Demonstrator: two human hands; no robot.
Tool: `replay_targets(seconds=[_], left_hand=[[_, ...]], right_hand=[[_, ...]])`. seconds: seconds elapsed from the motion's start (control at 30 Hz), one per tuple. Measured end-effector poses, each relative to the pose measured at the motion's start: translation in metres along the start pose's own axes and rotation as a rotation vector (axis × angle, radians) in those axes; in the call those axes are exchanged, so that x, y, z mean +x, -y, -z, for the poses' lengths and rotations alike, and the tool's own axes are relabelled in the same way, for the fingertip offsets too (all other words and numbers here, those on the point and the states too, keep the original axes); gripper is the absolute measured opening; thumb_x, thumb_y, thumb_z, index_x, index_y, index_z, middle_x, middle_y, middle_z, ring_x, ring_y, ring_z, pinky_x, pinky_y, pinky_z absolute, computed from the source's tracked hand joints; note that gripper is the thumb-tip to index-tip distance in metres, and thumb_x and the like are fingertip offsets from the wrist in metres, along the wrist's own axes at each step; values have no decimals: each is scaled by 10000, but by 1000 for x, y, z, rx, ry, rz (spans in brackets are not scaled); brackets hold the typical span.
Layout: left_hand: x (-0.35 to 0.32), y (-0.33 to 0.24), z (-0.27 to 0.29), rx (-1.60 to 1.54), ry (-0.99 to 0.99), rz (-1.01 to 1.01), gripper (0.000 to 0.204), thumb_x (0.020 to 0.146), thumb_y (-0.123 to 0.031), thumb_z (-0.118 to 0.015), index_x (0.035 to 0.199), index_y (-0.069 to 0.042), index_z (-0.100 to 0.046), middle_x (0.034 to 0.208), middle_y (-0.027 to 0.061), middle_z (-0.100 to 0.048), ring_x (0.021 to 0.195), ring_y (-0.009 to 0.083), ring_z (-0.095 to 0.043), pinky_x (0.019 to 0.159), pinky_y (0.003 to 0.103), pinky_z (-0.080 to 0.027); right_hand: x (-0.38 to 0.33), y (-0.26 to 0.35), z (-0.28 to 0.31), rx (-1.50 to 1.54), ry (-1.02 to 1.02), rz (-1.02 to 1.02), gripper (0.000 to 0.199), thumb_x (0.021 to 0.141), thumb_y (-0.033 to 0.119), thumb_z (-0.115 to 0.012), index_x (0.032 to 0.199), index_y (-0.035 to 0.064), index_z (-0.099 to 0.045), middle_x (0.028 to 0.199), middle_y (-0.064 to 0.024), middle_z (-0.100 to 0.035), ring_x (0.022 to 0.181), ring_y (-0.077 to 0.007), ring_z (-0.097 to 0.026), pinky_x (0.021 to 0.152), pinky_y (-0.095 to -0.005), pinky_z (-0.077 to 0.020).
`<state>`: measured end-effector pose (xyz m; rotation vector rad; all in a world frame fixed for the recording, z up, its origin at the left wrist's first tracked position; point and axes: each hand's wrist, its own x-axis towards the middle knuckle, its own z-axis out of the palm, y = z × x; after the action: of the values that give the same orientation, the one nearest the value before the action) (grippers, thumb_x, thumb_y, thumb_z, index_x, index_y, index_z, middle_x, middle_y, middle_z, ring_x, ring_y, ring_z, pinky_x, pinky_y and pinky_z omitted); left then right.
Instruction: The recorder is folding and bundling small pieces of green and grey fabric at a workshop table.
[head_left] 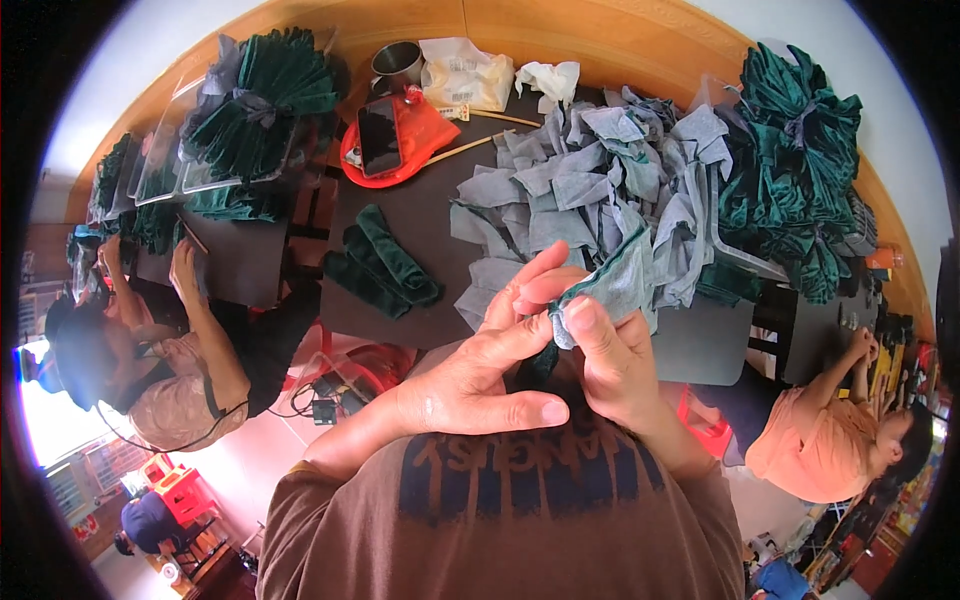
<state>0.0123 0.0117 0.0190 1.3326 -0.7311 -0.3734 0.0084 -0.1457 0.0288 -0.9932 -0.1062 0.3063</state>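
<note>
A strip of dark green velvet with a grey backing is between my two hands, close in front of my chest. My right hand pinches its folded near end between thumb and fingers. From the other side, the fingers of my left hand press against the same end, while its thumb stretches out below. A bit of green hangs under the fingertips. Just beyond lies a big loose pile of similar grey-backed pieces. To its left, several rolled green velvet pieces rest on the dark table.
A red plate holds a black phone; beside it are a metal cup, chopsticks and a tissue packet. Tied green velvet bundles fill clear bins on both sides. Co-workers sit left and right.
</note>
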Motion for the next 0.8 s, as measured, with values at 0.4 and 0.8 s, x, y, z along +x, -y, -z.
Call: replay_targets(seconds=[0.4, 0.8], left_hand=[[5, 10, -9, -627, -411, 242, 217, 880, -199, -563, 992, -45, -670, 1390, 104, -343, 1263, 192, -321, 1022, 372, -257], [-2, 8, -6, -601, -230, 170, 273, 882, -200, -532, 1083, -45, -634, 1474, 124, -163, 1366, 222, -63, 1073, 414, -120]], right_hand=[[0, -6, 5, -102, 71, -112, 405, 885, 135, -572, 1258, 30, -455, 1225, -61, -462, 1143, -141, -429, 976, -296, -329], [2, 0, 7, -558, 157, 253, 468, 921, 288, -482, 1291, 8, -422, 1227, -136, -493, 1160, -251, -390, 997, -368, -275]])
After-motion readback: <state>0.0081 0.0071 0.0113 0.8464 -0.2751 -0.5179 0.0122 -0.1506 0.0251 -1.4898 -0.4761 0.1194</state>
